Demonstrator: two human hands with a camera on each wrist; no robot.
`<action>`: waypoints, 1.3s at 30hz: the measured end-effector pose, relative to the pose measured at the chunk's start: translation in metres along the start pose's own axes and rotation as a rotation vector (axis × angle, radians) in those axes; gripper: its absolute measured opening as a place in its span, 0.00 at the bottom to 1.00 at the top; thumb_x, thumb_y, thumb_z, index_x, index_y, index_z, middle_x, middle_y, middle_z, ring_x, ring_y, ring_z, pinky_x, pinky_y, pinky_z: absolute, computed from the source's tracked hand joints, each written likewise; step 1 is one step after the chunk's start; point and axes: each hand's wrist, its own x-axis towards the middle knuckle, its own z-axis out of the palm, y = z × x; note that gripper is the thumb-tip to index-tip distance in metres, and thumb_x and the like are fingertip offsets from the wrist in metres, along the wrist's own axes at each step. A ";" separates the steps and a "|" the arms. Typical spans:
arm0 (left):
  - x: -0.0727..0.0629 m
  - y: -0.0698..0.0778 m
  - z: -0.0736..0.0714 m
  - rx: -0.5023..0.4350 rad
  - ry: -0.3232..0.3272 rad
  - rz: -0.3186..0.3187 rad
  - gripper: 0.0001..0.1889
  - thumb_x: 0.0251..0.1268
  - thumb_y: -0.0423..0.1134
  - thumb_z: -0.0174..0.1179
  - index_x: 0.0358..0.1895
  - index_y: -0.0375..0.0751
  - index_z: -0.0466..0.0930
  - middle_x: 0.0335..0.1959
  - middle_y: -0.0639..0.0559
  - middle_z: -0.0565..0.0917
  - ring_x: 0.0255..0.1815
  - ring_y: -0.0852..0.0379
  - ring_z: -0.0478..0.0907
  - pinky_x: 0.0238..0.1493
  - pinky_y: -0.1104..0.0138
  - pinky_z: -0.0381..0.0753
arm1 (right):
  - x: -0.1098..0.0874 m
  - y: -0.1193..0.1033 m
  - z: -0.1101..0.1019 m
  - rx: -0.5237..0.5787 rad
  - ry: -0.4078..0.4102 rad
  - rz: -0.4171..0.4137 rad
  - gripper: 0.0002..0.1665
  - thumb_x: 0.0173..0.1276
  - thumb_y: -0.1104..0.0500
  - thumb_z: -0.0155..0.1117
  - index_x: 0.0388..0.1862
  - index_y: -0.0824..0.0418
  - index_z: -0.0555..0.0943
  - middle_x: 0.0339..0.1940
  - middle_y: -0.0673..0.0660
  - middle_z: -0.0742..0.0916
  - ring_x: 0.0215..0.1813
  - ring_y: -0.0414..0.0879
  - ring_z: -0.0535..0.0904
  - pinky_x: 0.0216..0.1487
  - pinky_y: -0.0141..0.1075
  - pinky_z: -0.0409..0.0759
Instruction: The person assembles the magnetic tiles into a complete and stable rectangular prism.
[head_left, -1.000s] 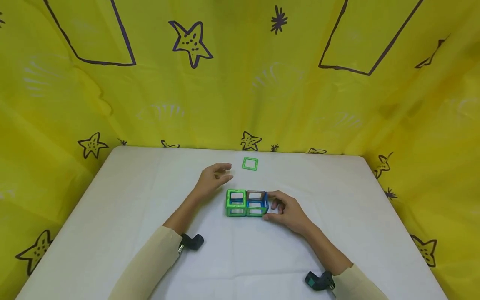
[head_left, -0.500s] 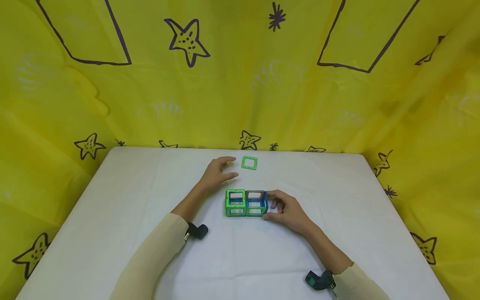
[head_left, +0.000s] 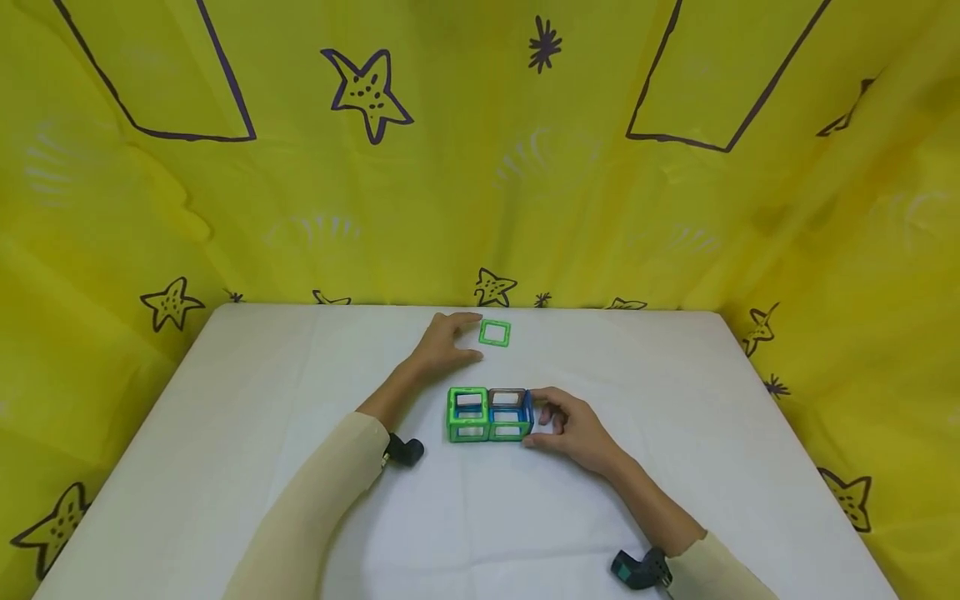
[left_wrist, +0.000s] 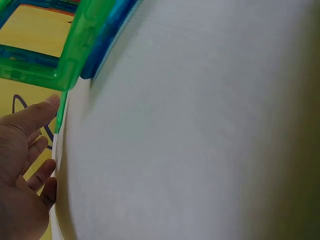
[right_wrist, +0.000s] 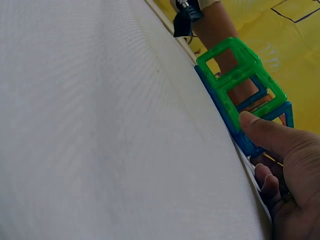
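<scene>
A square green magnetic tile (head_left: 507, 334) lies flat near the table's far edge. My left hand (head_left: 444, 346) reaches beside it, thumb and forefinger spread on its left with a gap between them. In the left wrist view the tile (left_wrist: 61, 114) shows edge-on by the thumb; contact cannot be told. Closer to me stands a block of two joined cubes of magnetic tiles (head_left: 489, 415), green in front, with blue and brown ones. The right cube looks uncovered on top. My right hand (head_left: 573, 427) holds that block's right end between thumb and fingers, as the right wrist view shows.
A white cloth covers the table (head_left: 525, 517). Behind and at both sides hangs a yellow curtain (head_left: 450, 192) with drawn stars. Small black cameras (head_left: 406, 451) sit at the wrists, by the beige sleeves (head_left: 315, 508).
My left hand has moved away from me and to the right, close to the green tile. The right hand stays on the block, and the head view has shifted slightly.
</scene>
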 end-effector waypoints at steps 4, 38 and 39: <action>0.002 0.000 0.005 0.075 -0.030 0.008 0.40 0.64 0.46 0.76 0.79 0.52 0.71 0.75 0.55 0.74 0.59 0.50 0.66 0.63 0.56 0.72 | -0.002 0.001 0.002 -0.005 0.001 -0.018 0.35 0.57 0.60 0.85 0.63 0.61 0.82 0.37 0.54 0.81 0.31 0.43 0.71 0.30 0.31 0.72; 0.013 0.009 0.004 0.065 -0.054 -0.062 0.36 0.60 0.43 0.78 0.72 0.40 0.78 0.59 0.43 0.77 0.51 0.48 0.73 0.52 0.58 0.78 | -0.005 -0.001 0.001 -0.005 0.009 -0.004 0.36 0.55 0.58 0.87 0.64 0.56 0.83 0.37 0.53 0.81 0.33 0.44 0.73 0.32 0.30 0.72; 0.012 0.009 0.004 0.069 -0.053 -0.065 0.36 0.60 0.44 0.78 0.72 0.39 0.78 0.60 0.43 0.77 0.51 0.48 0.73 0.53 0.58 0.78 | -0.005 -0.001 0.001 -0.005 0.009 -0.004 0.36 0.55 0.58 0.87 0.64 0.56 0.83 0.38 0.53 0.81 0.33 0.44 0.73 0.32 0.31 0.72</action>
